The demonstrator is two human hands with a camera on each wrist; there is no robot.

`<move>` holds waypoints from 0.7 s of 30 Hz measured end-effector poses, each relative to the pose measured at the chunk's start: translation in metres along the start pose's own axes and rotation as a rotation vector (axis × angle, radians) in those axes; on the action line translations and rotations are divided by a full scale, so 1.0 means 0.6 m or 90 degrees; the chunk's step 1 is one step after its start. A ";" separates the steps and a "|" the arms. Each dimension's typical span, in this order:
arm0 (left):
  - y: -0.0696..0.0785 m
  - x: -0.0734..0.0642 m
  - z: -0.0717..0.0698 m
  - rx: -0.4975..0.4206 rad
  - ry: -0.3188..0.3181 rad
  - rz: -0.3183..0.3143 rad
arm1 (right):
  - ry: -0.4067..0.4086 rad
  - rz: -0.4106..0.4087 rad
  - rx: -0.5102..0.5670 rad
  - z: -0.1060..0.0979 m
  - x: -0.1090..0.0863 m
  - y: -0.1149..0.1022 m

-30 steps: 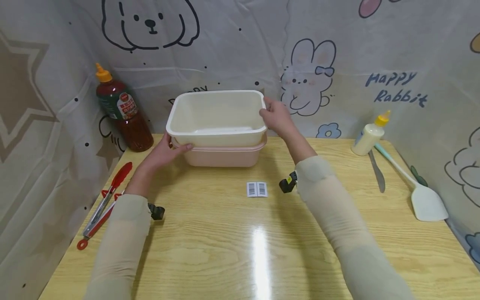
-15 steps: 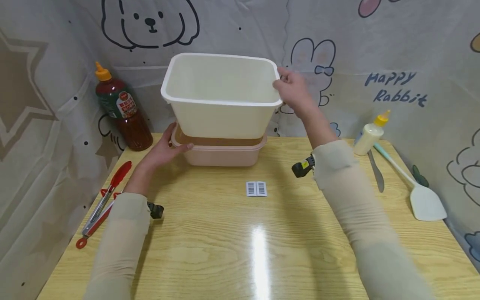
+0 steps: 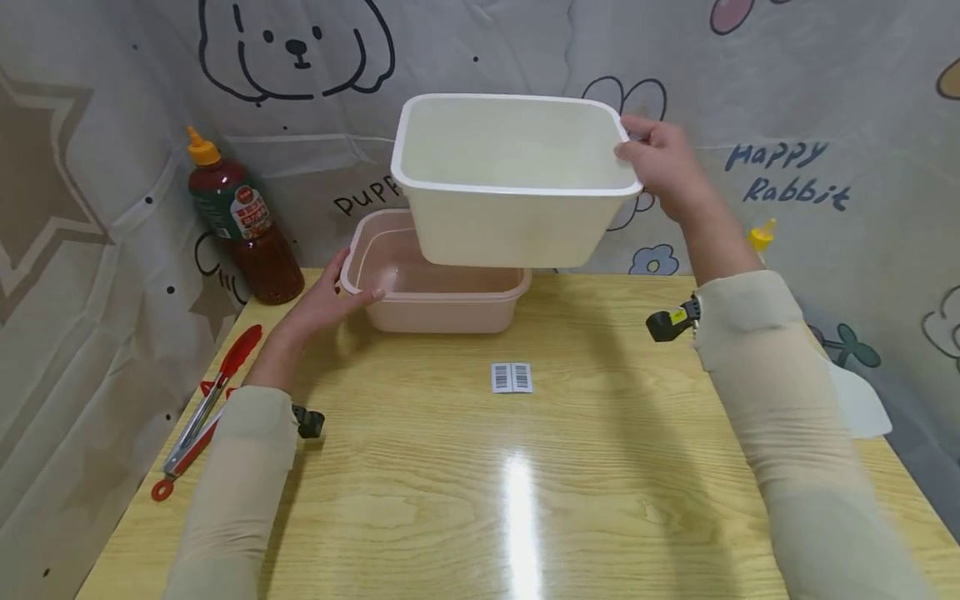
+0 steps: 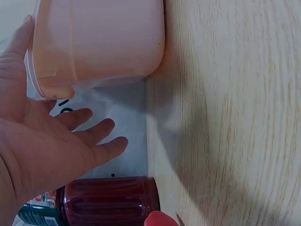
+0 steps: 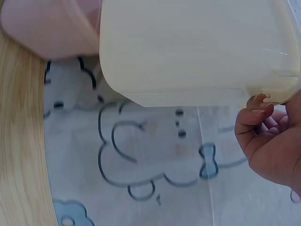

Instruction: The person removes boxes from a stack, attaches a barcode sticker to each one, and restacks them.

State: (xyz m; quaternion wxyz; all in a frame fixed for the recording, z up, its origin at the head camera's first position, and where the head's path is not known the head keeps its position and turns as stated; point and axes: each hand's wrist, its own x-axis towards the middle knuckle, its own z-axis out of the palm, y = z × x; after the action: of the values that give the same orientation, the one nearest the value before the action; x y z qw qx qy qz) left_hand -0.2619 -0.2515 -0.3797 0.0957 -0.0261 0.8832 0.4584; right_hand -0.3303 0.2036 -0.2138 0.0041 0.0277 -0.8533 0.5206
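My right hand (image 3: 663, 171) holds the right end of a white plastic bin (image 3: 517, 225) by its rim, thumb on the near side. In the right wrist view the fingers curl under that rim. The bin hangs tilted above and partly in front of a pink plastic bin (image 3: 442, 317), covering part of its inside. At the pink bin's left corner, my left hand (image 3: 318, 304) holds the rim between thumb and forefinger. The left wrist view shows the other fingers (image 4: 101, 134) spread off the bin. The pink bin stands on the table (image 3: 420, 467) by the back curtain.
A red sauce bottle (image 3: 243, 225) stands back left, with red-tipped tongs (image 3: 213, 408) in front of it. A small barcode card (image 3: 512, 377) lies mid-table. My right arm partly covers a yellow-capped bottle (image 3: 762, 236) and a white spatula (image 3: 858, 404). Printed curtains (image 3: 480, 67) enclose the table.
My right hand has lifted the white bin up out of the pink one and carried it to the right. My left hand and the pink bin have stayed in place.
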 end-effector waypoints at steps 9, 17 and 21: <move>0.005 -0.005 -0.002 0.030 0.010 -0.005 | 0.007 0.042 -0.058 -0.085 -0.019 0.052; 0.005 -0.008 -0.005 0.040 0.004 -0.021 | 0.006 0.063 -0.060 -0.147 -0.030 0.102; 0.006 -0.007 -0.004 0.036 -0.002 -0.021 | 0.013 0.062 -0.054 -0.175 -0.040 0.121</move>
State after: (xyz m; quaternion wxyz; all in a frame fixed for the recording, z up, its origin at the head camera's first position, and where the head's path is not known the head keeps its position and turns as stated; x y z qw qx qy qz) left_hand -0.2583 -0.2519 -0.3746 0.1051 -0.0373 0.8950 0.4318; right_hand -0.3123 0.3313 -0.2312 -0.0115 -0.0192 -0.8750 0.4835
